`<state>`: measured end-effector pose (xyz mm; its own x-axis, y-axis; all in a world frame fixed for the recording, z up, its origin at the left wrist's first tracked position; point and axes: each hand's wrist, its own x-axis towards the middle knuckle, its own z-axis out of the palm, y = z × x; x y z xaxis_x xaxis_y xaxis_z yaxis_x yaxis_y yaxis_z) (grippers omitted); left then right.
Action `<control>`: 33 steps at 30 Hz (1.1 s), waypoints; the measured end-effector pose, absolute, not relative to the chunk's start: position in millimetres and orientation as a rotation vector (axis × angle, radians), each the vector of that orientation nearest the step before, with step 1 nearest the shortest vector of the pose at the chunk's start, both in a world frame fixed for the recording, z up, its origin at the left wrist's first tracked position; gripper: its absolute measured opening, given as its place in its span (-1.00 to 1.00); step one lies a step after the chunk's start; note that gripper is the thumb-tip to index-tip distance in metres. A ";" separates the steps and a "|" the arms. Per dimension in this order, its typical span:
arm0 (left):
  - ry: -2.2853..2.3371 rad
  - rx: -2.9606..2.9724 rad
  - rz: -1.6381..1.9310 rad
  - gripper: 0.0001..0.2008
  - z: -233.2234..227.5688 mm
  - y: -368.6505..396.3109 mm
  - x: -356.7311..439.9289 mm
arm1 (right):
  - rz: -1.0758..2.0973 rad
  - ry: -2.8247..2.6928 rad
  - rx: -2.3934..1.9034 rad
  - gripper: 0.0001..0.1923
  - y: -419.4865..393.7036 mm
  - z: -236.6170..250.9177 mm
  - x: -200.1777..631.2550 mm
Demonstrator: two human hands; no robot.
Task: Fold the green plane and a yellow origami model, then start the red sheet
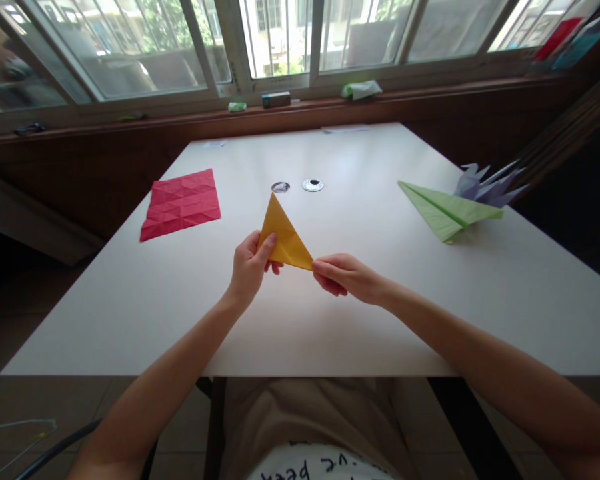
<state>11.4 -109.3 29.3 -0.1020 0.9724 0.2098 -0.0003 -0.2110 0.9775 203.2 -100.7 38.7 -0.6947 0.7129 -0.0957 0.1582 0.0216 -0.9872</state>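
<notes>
Nearest the camera, the person's lap is showing below the table edge, with pale trousers and a white shirt hem bearing dark lettering. Both bare forearms are reaching forward over the near part of the white table (130, 300).

The left hand (247, 267) is gripping the lower left side of a yellow folded paper triangle (285, 237), the thumb pressing on its front face and the fingers curling behind it. The right hand (343, 275) is pinching the triangle's lower right corner between thumb and fingertips, the other fingers curling under. The triangle is standing up between the two hands, its apex pointing away from the person, and it appears to be lifted just clear of the tabletop, though the angle is making that hard to confirm.

Further out, a red creased paper sheet (181, 202) is lying flat on the left side of the table, well apart from the hands. Near the middle, two small round fittings (313, 185) are sitting side by side in the tabletop. To the right, a green folded paper plane (447, 210) is resting near the table edge, with a purple folded paper shape (485, 185) just behind it.

Beyond the table, a wooden sill (300, 110) is running under the windows, carrying a small dark box (276, 99) and a crumpled green-white wrapper (361, 89).
</notes>
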 end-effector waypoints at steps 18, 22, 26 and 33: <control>0.897 1.300 1.113 -0.69 28.0 -112.8 12.6 | 1.759 -1.888 -0.691 -0.70 -105.2 46.6 207.9; 0.879 1.276 1.115 -0.71 28.8 -112.8 12.8 | 1.732 -1.868 -0.694 -0.66 -108.8 48.4 206.5; 0.841 1.237 1.034 -0.71 29.8 -114.6 12.8 | 1.681 -1.817 -0.658 -0.58 -108.7 48.1 206.2; 0.746 1.164 0.954 -0.70 28.6 -116.3 13.3 | 1.682 -1.789 -0.633 -0.63 -108.5 47.4 205.9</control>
